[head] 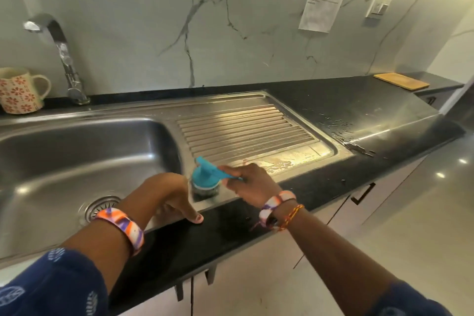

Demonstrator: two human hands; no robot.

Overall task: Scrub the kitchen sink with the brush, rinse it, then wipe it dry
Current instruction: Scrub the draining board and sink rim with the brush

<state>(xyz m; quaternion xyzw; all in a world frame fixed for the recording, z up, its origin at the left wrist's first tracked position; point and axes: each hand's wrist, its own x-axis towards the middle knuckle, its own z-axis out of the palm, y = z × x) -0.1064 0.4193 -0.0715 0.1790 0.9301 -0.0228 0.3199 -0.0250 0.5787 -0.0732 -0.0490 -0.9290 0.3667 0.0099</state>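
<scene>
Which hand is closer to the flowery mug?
Left. The left hand rests on the sink's front edge, on the mug's side of the sink. The right hand grips the blue brush on the draining board, farther away.

A blue-handled brush is gripped by the right hand, its round head set on the near flat edge of the steel sink, just in front of the ribbed drainboard. The left hand is rested on the sink's front rim, one finger laid on the black counter. A tap and a flowered mug are seen behind the basin. Water droplets are scattered on the counter to the right.
</scene>
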